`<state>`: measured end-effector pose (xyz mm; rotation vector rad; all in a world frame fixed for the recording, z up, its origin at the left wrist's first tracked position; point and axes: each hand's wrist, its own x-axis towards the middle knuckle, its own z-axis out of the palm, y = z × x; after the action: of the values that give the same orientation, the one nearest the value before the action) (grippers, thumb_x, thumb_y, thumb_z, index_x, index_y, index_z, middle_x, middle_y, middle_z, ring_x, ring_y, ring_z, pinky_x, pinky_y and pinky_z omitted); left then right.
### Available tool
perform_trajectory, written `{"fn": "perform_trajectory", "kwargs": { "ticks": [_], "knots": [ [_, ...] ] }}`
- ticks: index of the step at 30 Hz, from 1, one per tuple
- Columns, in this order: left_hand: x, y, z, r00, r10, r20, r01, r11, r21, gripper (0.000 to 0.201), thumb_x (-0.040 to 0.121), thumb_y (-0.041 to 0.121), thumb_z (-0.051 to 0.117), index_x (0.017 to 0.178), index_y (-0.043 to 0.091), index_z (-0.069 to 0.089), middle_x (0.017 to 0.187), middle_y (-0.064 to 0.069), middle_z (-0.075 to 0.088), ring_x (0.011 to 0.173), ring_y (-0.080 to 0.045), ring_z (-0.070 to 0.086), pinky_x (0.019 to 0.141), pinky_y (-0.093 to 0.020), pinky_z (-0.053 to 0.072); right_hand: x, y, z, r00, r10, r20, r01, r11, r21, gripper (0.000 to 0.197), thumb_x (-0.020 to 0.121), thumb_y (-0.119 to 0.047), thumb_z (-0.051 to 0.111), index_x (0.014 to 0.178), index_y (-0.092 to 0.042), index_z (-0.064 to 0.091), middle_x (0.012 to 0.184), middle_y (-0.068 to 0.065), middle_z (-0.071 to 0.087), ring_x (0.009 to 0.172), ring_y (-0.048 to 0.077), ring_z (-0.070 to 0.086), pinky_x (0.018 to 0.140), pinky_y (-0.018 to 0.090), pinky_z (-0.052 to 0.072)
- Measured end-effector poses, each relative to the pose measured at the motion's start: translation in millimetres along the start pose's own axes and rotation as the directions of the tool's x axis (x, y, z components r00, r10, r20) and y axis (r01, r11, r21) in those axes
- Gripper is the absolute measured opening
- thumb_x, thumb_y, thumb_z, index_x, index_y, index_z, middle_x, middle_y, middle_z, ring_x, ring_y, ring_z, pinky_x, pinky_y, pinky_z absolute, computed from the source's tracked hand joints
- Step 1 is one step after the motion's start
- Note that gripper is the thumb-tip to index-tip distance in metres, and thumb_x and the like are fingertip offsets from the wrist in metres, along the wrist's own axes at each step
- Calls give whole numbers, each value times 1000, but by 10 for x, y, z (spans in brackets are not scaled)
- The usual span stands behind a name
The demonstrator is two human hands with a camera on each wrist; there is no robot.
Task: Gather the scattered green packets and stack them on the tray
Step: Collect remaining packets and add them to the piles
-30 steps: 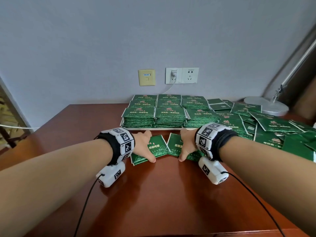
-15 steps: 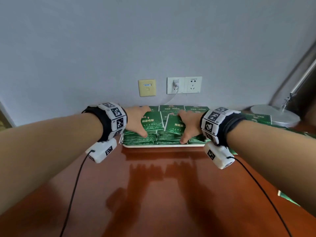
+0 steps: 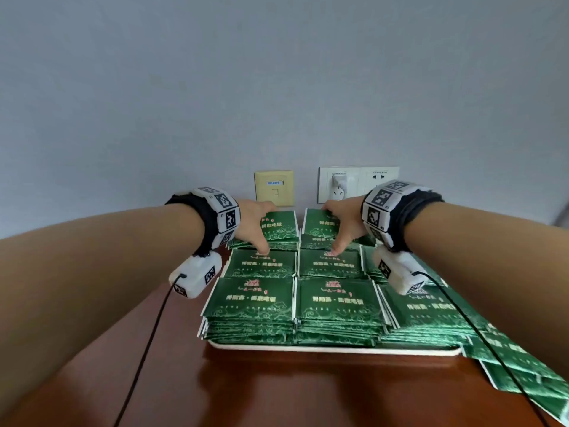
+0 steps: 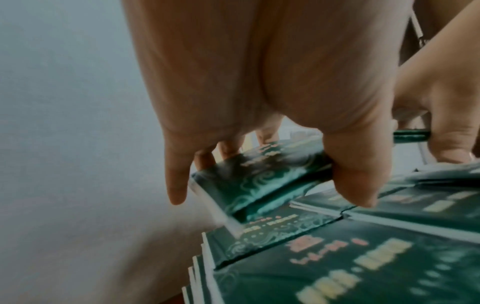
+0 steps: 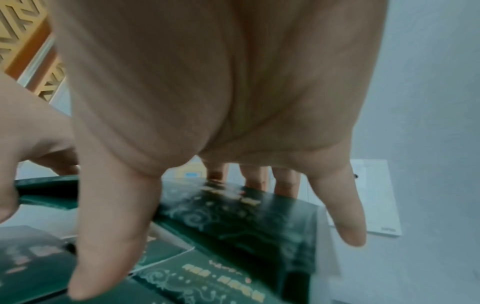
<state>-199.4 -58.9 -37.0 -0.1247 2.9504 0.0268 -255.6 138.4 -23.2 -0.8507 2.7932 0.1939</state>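
Observation:
A white tray (image 3: 308, 349) carries several stacks of green packets (image 3: 258, 298) in rows. My left hand (image 3: 257, 226) holds one green packet (image 3: 278, 227) by its edges, thumb at the near edge and fingers at the far edge, just above the back-left stack. In the left wrist view this packet (image 4: 259, 176) hangs tilted over the stack. My right hand (image 3: 345, 228) holds a second green packet (image 3: 318, 224) the same way over the back-middle stack. From the right wrist that packet (image 5: 246, 216) spans thumb (image 5: 109, 246) to fingers (image 5: 255, 178).
More loose green packets (image 3: 523, 374) lie spilled on the brown table (image 3: 277, 399) right of the tray. The wall with a yellow plate (image 3: 274, 188) and white sockets (image 3: 358, 183) stands close behind the tray. Wrist-camera cables hang over the table.
Both hands picked a packet each from the table in front of the tray and carried them forward, over the front rows, to the back row by the wall.

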Motion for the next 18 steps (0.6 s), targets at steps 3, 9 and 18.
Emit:
{"fn": "perform_trajectory", "kwargs": {
  "ticks": [3, 9, 18],
  "knots": [
    [221, -61, 31, 1000, 1, 23, -2, 1000, 26, 104, 73, 37, 80, 152, 21, 14, 152, -7, 33, 133, -25, 40, 106, -33, 37, 215, 15, 48, 1000, 14, 5, -14, 999, -29, 96, 77, -36, 77, 150, -11, 19, 148, 8, 37, 132, 27, 41, 103, 36, 37],
    [479, -67, 92, 999, 25, 34, -28, 996, 83, 88, 72, 37, 79, 144, 22, 29, 143, -5, 44, 124, -24, 47, 103, -34, 39, 470, 54, 73, 999, -28, 35, 29, 999, -32, 88, 77, -35, 77, 147, -15, 28, 144, 8, 43, 126, 29, 48, 98, 37, 42],
    [498, -99, 141, 996, 60, 69, -66, 994, 87, 76, 79, 36, 75, 144, 30, 35, 146, 0, 42, 128, -22, 43, 103, -32, 33, 536, 110, 190, 999, -46, 23, 48, 994, -94, 69, 86, -29, 68, 145, -15, 36, 141, 7, 46, 121, 25, 52, 86, 26, 43]
  ]
}}
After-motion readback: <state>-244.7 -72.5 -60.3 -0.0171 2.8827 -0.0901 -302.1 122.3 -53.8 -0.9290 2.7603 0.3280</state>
